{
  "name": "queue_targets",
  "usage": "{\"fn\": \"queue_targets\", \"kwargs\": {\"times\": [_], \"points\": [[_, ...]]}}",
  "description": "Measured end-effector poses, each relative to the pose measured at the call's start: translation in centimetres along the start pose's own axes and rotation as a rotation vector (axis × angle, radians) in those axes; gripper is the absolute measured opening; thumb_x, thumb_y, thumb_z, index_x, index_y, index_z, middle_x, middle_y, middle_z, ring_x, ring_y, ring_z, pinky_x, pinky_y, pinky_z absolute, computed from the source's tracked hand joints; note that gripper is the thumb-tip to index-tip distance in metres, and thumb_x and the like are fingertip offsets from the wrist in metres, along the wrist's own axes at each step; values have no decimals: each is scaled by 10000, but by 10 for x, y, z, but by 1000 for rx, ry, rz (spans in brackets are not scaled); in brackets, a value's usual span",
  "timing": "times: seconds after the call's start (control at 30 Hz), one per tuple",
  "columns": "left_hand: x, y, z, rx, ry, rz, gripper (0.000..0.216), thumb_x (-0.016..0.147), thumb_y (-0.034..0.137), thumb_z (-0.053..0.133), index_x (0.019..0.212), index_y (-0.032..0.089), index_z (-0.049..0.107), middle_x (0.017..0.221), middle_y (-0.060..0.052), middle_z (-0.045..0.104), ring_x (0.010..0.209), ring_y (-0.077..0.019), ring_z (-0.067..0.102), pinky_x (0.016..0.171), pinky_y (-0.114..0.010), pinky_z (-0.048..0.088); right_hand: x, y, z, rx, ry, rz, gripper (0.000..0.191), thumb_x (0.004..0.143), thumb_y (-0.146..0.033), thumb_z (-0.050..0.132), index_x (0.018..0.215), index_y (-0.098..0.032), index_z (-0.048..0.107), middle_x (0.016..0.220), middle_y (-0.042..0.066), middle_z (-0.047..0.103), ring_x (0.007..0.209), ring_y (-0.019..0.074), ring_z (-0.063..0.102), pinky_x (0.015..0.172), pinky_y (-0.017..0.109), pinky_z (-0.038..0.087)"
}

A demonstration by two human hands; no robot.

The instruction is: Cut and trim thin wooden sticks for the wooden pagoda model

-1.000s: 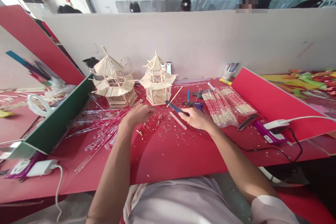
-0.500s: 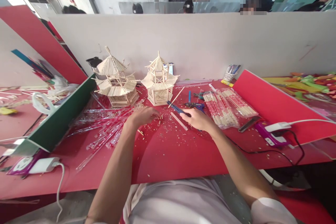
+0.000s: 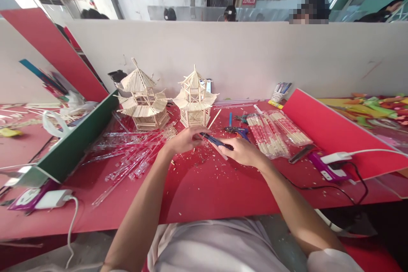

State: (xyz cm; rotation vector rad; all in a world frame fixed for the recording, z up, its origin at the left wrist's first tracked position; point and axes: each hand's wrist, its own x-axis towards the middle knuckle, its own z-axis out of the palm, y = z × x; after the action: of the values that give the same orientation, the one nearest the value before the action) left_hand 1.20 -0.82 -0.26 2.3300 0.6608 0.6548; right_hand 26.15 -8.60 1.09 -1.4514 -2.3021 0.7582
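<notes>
My right hand [image 3: 242,151] is closed round the dark blue handles of a small cutter [image 3: 213,139] whose tip points left. My left hand [image 3: 184,139] is closed in a pinch right at the cutter's tip, over a red table [image 3: 204,187] strewn with wood chips; what it pinches is too small to name. A flat wooden stick [image 3: 219,151] lies under my right hand's fingers. Just behind the hands stands a small stick pagoda [image 3: 194,98], and a larger stick pagoda [image 3: 142,97] stands to its left.
Torn clear-and-red wrappers [image 3: 130,153] spread left of my left hand. Packs of chopsticks [image 3: 270,131] and a blue glue gun [image 3: 237,131] lie to the right. A purple power strip [image 3: 328,165] with cables sits at right, a white charger [image 3: 52,199] at front left. A grey partition [image 3: 255,55] closes the back.
My left hand has moved right and up to meet the cutter's tip. My right hand has drawn the cutter slightly left and toward me.
</notes>
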Motion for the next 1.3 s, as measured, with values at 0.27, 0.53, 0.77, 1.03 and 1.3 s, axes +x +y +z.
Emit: {"fn": "queue_targets", "kwargs": {"times": [0.27,0.53,0.77,1.03,1.3], "points": [[-2,-3,-5,-137,72,-73,332,859,181,658,1187,170,707,1175,-102,711,917,-167,712,802,-276,605,4,-8,-10,-100,8,-115,320,985,-413,415,1003,-232,679,757,-9,707,704,145,624,691,228,378],[-4,-8,-7,-195,143,-76,328,801,179,688,1122,138,739,1101,-108,739,878,-165,711,782,-261,601,16,-8,-2,-319,80,-96,399,996,-512,398,859,-197,600,704,30,704,725,191,670,668,266,373],[-6,3,-13,-175,117,-90,305,783,187,684,1076,142,754,1069,-105,742,913,-179,705,788,-265,598,24,1,1,-388,31,-104,373,981,-496,417,875,-193,608,683,22,707,739,197,682,668,268,367],[-7,6,-14,-117,109,-83,285,824,226,688,1096,165,746,1115,-103,729,970,-183,696,821,-283,597,25,8,3,-430,64,-102,419,968,-528,427,895,-182,652,770,60,732,750,202,681,674,278,381],[-8,15,-15,-178,161,-96,281,817,243,719,1082,156,752,1125,-122,727,965,-185,706,822,-292,610,23,11,9,-453,120,-83,481,980,-555,389,918,-170,670,787,76,741,754,203,692,670,262,394]]}}
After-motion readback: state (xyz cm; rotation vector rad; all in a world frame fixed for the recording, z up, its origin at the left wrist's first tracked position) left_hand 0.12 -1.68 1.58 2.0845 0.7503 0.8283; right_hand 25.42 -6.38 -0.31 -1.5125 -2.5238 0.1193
